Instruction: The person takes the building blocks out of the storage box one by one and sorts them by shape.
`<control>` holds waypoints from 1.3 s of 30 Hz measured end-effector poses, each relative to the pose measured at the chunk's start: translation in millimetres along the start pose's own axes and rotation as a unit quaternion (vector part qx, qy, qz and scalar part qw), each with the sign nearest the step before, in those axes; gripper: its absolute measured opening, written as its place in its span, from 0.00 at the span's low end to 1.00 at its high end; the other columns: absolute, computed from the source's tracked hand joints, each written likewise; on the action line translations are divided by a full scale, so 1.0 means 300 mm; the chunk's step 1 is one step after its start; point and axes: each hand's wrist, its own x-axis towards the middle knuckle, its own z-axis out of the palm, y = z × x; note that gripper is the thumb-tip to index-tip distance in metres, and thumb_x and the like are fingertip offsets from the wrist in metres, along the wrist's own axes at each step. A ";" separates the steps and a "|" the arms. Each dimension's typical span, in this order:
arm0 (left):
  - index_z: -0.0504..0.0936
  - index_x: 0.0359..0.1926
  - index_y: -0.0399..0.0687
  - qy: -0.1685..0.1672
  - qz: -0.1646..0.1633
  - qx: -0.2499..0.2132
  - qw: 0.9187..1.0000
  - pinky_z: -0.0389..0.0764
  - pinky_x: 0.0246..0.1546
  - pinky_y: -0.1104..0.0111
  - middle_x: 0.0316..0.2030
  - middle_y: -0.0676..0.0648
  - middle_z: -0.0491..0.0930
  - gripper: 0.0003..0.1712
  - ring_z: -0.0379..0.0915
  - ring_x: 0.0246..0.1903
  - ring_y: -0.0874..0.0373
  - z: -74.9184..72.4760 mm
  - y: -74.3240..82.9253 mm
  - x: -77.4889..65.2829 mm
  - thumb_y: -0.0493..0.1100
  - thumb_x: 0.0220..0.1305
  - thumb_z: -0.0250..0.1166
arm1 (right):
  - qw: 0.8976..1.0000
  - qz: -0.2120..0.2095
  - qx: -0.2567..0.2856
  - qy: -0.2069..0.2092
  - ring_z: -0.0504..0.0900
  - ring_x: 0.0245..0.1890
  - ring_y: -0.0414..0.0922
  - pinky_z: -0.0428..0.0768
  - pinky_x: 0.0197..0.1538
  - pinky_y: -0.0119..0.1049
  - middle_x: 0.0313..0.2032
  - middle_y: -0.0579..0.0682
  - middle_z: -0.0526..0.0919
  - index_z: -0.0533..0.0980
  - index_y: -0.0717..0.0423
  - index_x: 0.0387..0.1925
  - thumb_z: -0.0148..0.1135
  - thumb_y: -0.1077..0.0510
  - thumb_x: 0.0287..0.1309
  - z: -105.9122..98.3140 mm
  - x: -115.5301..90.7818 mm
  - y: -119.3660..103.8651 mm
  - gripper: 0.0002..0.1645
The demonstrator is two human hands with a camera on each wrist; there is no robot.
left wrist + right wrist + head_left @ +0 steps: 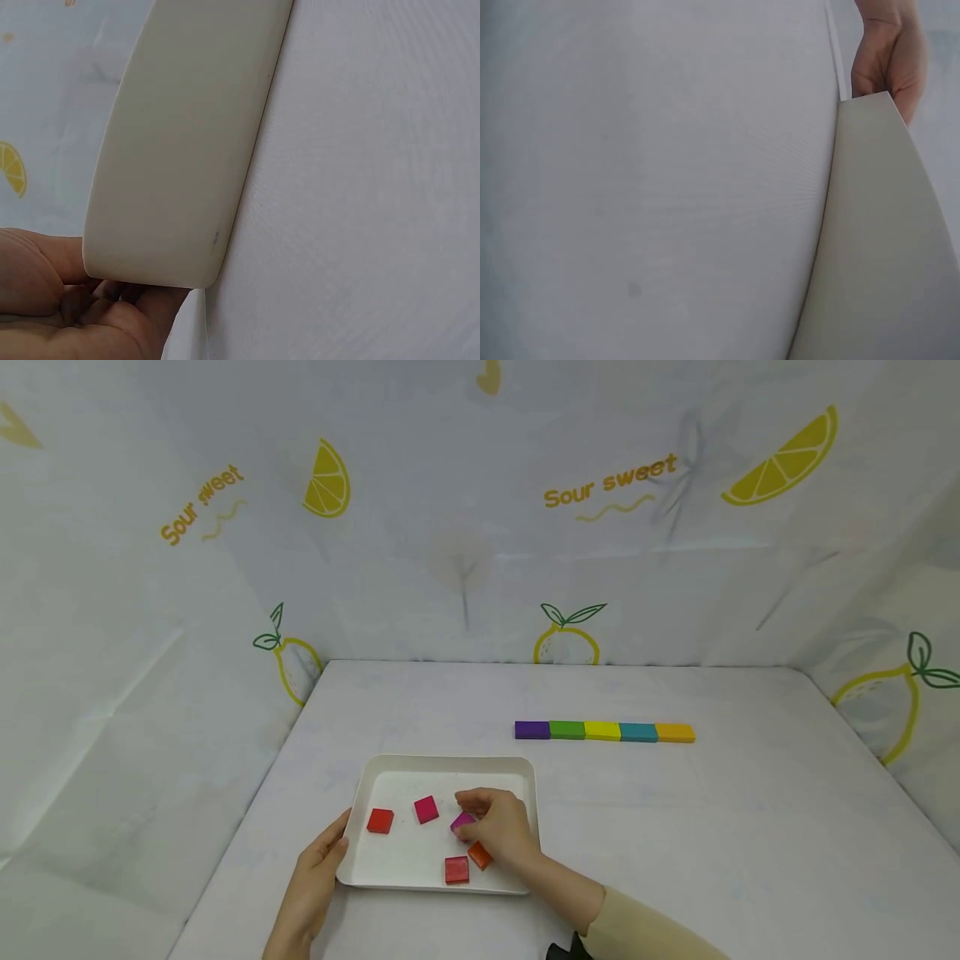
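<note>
A shallow white tray (405,864) lies near the table's front. My left hand (317,868) holds its left end, fingertips and thumb at the rim; the left wrist view shows the fingers curled against the end wall. Over the tray's right half, my right hand (498,827) pinches a magenta block (462,820) between thumb and fingers, which partly hide it. Around it in the tray are an orange block (480,857), a pinkish-red block (457,870), a dark pink block (426,809) and, toward the left, a red block (380,821).
Behind the tray, to the right, a straight row of touching blocks runs purple (532,730), green (567,730), yellow (602,731), blue (638,732) and orange (675,733). A lemon-print cloth (420,560) hangs along the back and sides of the white-covered table (712,827).
</note>
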 end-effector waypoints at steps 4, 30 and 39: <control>0.52 0.77 0.41 -0.001 0.000 0.000 1.000 0.65 0.51 0.94 0.78 0.40 0.50 0.29 0.44 0.78 0.45 0.000 -0.001 0.000 0.37 0.79 0.41 | 1.000 -0.013 -0.012 -0.009 0.87 0.47 0.50 0.87 0.50 0.40 0.44 0.55 0.90 0.85 0.59 0.46 0.74 0.69 0.43 0.007 -0.001 0.005 0.23; 0.52 0.77 0.41 -0.005 0.000 0.003 1.000 0.64 0.52 0.94 0.78 0.40 0.50 0.29 0.44 0.78 0.45 -0.003 0.000 0.000 0.38 0.79 0.40 | 0.998 -0.063 -0.028 0.003 0.86 0.50 0.49 0.86 0.53 0.40 0.46 0.53 0.89 0.84 0.57 0.48 0.70 0.70 0.48 -0.004 0.008 0.004 0.22; 0.53 0.77 0.43 -0.003 -0.005 0.011 1.000 0.64 0.55 0.92 0.78 0.42 0.50 0.29 0.44 0.78 0.47 -0.006 -0.001 0.008 0.38 0.79 0.41 | 0.991 -0.099 0.059 0.065 0.85 0.55 0.50 0.82 0.60 0.42 0.52 0.54 0.86 0.82 0.56 0.53 0.72 0.69 0.51 -0.209 0.104 -0.031 0.25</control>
